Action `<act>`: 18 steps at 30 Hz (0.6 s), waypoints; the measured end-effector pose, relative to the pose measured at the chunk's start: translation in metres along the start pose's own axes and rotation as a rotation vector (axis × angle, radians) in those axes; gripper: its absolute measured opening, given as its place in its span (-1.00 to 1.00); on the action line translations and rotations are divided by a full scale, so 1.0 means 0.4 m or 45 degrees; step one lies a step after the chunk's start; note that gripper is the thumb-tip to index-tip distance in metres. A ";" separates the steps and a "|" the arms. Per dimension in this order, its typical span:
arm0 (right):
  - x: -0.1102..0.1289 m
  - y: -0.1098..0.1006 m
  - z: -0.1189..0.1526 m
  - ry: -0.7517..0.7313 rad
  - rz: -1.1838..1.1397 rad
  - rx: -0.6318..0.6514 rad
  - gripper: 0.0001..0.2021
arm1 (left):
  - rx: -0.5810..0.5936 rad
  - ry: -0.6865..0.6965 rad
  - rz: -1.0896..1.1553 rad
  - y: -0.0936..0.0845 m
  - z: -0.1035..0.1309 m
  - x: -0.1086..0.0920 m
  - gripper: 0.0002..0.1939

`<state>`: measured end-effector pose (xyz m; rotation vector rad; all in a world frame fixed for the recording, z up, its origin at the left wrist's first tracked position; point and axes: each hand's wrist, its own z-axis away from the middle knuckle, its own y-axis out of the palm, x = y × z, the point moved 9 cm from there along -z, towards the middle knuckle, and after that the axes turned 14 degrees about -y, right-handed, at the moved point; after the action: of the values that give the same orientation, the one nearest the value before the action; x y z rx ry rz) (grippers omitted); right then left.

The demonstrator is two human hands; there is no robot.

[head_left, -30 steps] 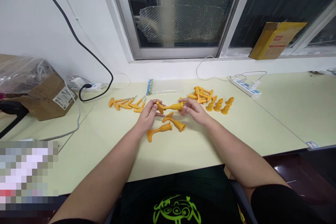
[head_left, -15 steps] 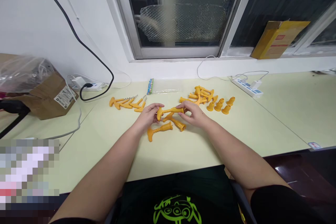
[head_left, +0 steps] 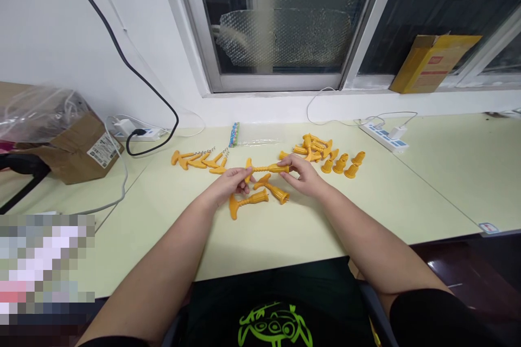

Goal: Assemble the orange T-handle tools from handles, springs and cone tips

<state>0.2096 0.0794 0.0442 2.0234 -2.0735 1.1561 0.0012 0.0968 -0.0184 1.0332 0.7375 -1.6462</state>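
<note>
A yellow corkscrew (head_left: 264, 169) with a T-shaped handle and a ribbed, flared sleeve lies level between my hands, above the table. My left hand (head_left: 228, 185) is closed at its handle end, the thumb against the T. The fingers of my right hand (head_left: 303, 174) pinch the flared end of the sleeve. Just below are two more sleeved corkscrews, one (head_left: 250, 199) nearer my left hand and one (head_left: 277, 193) beneath the held piece. Bare corkscrew handles (head_left: 198, 161) with metal spirals lie left of my left hand.
Behind my right hand is a pile of yellow corkscrew parts (head_left: 311, 146), with several loose sleeves (head_left: 350, 169) to its right. A clear plastic bag (head_left: 260, 134) lies at the back. Power strips (head_left: 385, 136) sit near the wall. A cardboard box (head_left: 87, 146) stands at left.
The T-handle of the held corkscrew has turned, and my left fingers have shifted lower on it. My right hand stays on the sleeve end, slightly further right.
</note>
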 end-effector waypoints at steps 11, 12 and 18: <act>0.044 -0.004 -0.015 -0.189 0.252 0.043 -0.80 | -0.147 0.089 0.348 -0.020 0.002 -0.018 -0.57; 0.039 -0.005 -0.014 -0.169 0.237 0.037 -0.80 | -0.175 0.138 0.316 -0.023 0.007 -0.026 -0.47; -0.010 -0.026 0.000 -0.002 0.134 -0.087 -0.81 | -0.164 0.376 0.203 -0.022 0.033 -0.072 -0.74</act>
<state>0.2194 0.0839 0.0474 1.9075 -2.2122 1.0818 -0.0073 0.1007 0.0132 1.2233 0.9172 -1.3073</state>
